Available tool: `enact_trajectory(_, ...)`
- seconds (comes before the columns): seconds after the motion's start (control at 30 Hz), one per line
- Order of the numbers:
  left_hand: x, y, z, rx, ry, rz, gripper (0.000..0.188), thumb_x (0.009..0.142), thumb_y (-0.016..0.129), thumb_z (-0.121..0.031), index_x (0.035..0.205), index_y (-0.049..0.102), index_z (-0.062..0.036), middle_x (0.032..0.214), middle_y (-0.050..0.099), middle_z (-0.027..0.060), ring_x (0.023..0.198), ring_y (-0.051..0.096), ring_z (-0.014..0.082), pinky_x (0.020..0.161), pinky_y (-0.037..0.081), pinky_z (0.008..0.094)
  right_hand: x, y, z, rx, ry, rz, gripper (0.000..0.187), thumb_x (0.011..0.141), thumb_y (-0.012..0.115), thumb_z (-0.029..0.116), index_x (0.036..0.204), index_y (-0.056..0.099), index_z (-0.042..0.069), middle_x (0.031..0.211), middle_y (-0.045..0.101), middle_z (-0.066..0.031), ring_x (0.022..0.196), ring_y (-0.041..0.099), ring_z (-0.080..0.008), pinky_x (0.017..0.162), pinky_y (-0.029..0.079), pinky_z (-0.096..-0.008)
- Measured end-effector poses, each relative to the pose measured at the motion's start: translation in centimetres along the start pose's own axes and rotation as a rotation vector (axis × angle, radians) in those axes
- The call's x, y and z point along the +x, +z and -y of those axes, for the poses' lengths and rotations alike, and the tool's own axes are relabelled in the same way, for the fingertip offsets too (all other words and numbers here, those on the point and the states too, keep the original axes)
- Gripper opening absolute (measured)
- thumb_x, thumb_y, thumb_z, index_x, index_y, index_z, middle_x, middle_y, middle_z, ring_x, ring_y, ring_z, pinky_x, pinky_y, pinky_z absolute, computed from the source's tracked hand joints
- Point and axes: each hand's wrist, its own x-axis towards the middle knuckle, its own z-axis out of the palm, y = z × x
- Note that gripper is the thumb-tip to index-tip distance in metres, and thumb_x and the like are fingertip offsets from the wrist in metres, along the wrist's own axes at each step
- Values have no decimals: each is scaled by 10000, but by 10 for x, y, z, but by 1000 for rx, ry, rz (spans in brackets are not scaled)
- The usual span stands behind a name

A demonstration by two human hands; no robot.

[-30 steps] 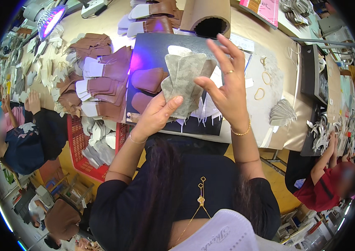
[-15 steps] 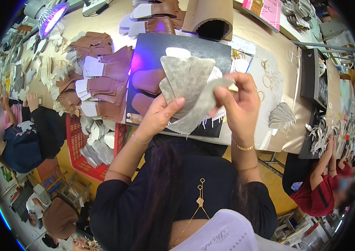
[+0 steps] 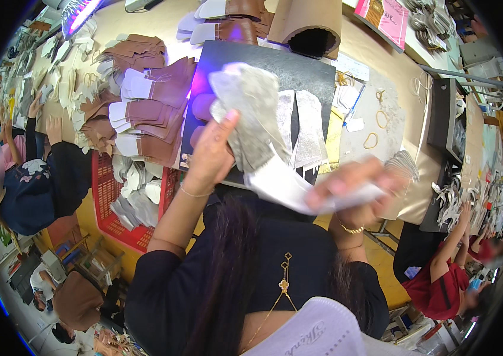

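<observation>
My left hand [image 3: 213,154] is closed on a fan of grey, suede-like cut pieces [image 3: 248,113], its thumb pressed on top. A long white piece [image 3: 278,181] runs from under the fan to my right hand [image 3: 358,187], which is smeared by motion but closed round its far end. The fan is held over a black board [image 3: 305,68]. On the board, right of the fan, lie two pale grey pieces [image 3: 309,127] with loose threads at their lower ends. Brown pieces [image 3: 202,108] show partly behind my left hand.
Stacks of brown-and-white pieces [image 3: 150,113] lie left of the board. A red basket [image 3: 102,199] of pale pieces stands below the table edge. A brown roll [image 3: 308,21] lies beyond the board; rubber bands [image 3: 371,140] are at the right. Other people work on both sides.
My right hand has moved right and toward me, drawing out the white piece from the grey fan. The fan has turned in my left hand, and the pale pieces on the board are now uncovered.
</observation>
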Motion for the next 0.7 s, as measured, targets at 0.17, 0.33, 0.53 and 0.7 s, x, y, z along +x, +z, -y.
enact_trajectory(0.17, 5, -31, -41, 59, 295, -169, 454, 1061, 494, -225, 1450, 410, -8, 1386, 568, 138, 1246, 583, 257, 1070, 464, 434, 8, -1, 40, -163, -117, 11, 253, 1044, 452, 121, 1284, 391, 65, 921, 563, -231, 439, 572, -251, 312, 468, -301)
enact_trajectory(0.33, -10, -46, -66, 86, 354, -237, 411, 1057, 498, -202, 1416, 454, -6, 1342, 593, 128, 1207, 602, 246, 1048, 477, 419, 9, -27, -44, -854, 176, -161, 418, 996, 579, 84, 1366, 389, 45, 1184, 504, -163, 1036, 496, -201, 857, 418, -305)
enact_trajectory(0.53, -25, -25, -51, 413, 193, -42, 462, 1028, 571, -200, 1417, 454, 20, 1338, 596, 122, 1206, 588, 207, 1046, 456, 364, 21, -35, -79, -1462, 196, 68, 466, 929, 687, 183, 1360, 550, 70, 1385, 449, -195, 1270, 450, -356, 1067, 395, -429)
enact_trajectory(0.7, -25, 6, -23, 520, 19, 257, 482, 1051, 539, -244, 1436, 446, 31, 1350, 582, 98, 1243, 538, 175, 1073, 410, 341, 45, -17, -38, -1420, 45, 239, 437, 912, 710, 304, 1300, 645, 113, 1429, 476, -139, 1272, 477, -326, 1072, 393, -428)
